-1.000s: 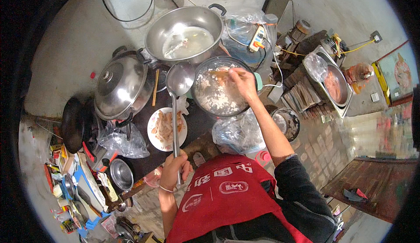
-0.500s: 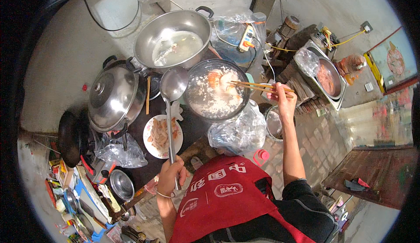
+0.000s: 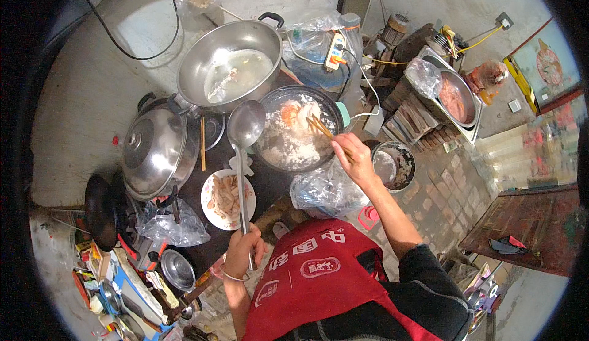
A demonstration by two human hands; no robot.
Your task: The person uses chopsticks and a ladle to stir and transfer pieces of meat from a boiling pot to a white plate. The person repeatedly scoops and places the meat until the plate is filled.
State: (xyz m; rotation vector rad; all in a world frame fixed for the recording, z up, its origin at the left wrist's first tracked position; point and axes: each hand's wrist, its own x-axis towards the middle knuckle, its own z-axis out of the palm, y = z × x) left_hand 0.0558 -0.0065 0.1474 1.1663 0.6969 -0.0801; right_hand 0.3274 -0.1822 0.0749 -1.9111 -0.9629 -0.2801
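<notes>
My left hand (image 3: 242,254) grips the long handle of a steel ladle (image 3: 245,126), whose bowl hangs over the edge of a dark wok (image 3: 297,129) full of white batter and pale food pieces. My right hand (image 3: 354,157) holds a pair of wooden chopsticks (image 3: 321,126) with their tips in the wok, near an orange piece. A white plate (image 3: 227,199) of fried strips lies below the ladle's shaft.
A large steel basin (image 3: 230,65) of cloudy liquid stands behind the wok. A lidded steel pot (image 3: 154,151) is on the left, beside a black pan (image 3: 99,209). Plastic bags (image 3: 325,187), a small bowl (image 3: 392,166) and a tray of meat (image 3: 457,99) are on the right.
My right hand has drawn back from over the wok and now holds chopsticks dipped into it. The ladle stays in my left hand, nearly still.
</notes>
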